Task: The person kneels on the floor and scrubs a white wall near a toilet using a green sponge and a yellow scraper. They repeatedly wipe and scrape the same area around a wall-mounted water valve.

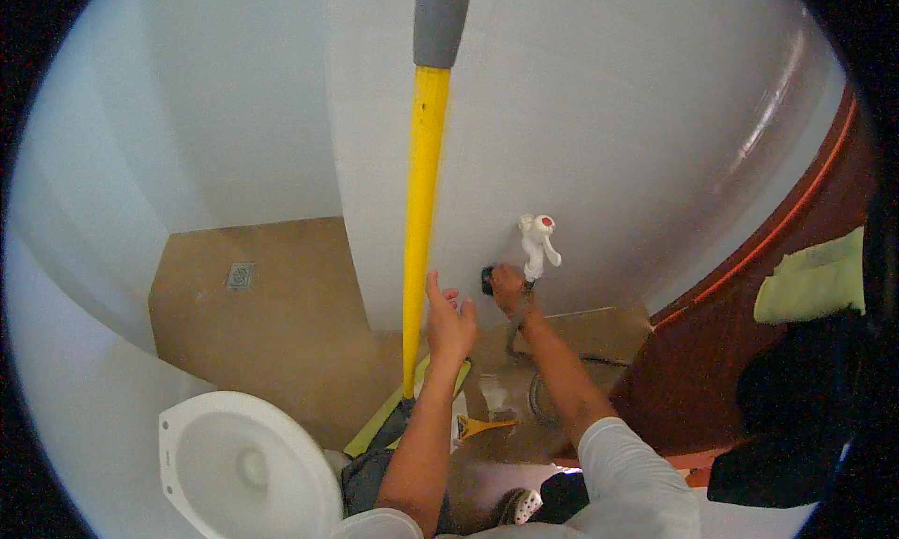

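My right hand reaches to the wall just below and left of a white plastic tap with a red mark. Its fingers are on a small black object at the wall, whose kind I cannot tell. A grey hose runs from the tap down past my right wrist to the floor. My left hand is raised with its fingers apart and nothing in it, just right of a yellow pole with a grey grip. The pole slants down to a yellow-green mop head or cloth near my left forearm.
A white toilet bowl stands at the lower left, and a floor drain lies beyond it. An orange-yellow scraper and coiled hose lie on the brown floor. At the right are a reddish-brown door and a light green cloth.
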`<action>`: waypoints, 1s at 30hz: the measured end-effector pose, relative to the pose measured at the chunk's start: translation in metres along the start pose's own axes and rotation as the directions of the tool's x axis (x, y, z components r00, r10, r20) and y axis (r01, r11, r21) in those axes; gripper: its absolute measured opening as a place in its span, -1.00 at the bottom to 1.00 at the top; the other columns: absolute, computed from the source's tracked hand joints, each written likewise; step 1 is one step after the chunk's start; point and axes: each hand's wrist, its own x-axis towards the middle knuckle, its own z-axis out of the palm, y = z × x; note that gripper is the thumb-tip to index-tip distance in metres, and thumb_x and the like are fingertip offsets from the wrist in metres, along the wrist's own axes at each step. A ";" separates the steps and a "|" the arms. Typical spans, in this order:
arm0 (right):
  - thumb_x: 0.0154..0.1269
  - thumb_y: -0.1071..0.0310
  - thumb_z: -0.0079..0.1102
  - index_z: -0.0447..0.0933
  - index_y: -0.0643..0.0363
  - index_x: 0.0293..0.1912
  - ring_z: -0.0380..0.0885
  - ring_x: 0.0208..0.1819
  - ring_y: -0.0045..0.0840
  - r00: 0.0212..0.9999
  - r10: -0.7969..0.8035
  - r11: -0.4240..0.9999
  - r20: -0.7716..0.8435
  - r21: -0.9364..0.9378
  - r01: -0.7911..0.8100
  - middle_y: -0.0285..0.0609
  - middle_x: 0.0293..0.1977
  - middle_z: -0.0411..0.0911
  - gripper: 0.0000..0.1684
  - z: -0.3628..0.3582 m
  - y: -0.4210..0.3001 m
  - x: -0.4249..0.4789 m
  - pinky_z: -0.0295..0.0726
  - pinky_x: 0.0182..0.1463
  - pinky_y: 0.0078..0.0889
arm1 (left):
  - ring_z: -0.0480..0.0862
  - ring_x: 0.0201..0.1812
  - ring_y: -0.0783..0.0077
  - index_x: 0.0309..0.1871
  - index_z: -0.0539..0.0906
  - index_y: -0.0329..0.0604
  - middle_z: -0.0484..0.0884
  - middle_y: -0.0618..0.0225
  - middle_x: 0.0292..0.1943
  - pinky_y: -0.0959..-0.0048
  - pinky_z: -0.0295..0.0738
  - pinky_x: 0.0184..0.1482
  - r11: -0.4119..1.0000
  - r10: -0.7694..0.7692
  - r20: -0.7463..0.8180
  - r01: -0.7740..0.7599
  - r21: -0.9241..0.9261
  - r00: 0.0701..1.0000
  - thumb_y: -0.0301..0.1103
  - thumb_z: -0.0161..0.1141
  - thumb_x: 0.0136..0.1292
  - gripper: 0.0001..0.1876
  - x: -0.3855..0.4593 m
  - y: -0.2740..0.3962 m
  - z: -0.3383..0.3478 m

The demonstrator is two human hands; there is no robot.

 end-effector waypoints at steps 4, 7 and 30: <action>0.08 0.21 0.10 0.41 0.24 -0.44 0.41 -0.41 -0.18 0.980 0.198 0.931 0.021 0.310 -0.195 -0.06 -0.48 0.42 -0.74 -0.009 -0.025 -0.001 0.37 -0.35 -0.17 | 0.51 -0.17 0.14 0.26 -0.04 -0.16 0.47 0.09 -0.14 0.26 0.38 -0.10 1.000 -0.007 -0.028 0.008 0.016 1.000 -0.44 0.08 0.04 -0.28 0.005 -0.007 -0.008; 0.10 0.17 0.10 0.41 0.23 -0.45 0.41 -0.43 -0.19 0.950 0.206 0.943 -0.235 0.305 -0.129 -0.04 -0.52 0.42 -0.71 -0.050 -0.047 0.033 0.36 -0.36 -0.21 | 0.51 -0.18 0.14 0.26 -0.03 -0.16 0.47 0.10 -0.15 0.26 0.38 -0.10 1.000 0.013 -0.057 -0.012 0.027 0.998 -0.45 0.09 0.03 -0.27 0.008 -0.015 -0.011; 0.15 0.06 0.05 0.32 0.16 0.00 0.51 -0.35 -0.31 0.917 0.400 0.916 0.002 -0.051 -0.399 -0.06 -0.39 0.51 -0.50 -0.001 -0.009 -0.033 0.41 -0.32 -0.24 | 0.50 -0.29 0.34 0.29 -0.08 -0.01 0.46 0.13 -0.19 0.38 0.45 -0.22 1.000 -0.001 -0.065 0.001 0.000 0.998 -0.56 0.08 0.00 -0.21 0.013 -0.022 0.004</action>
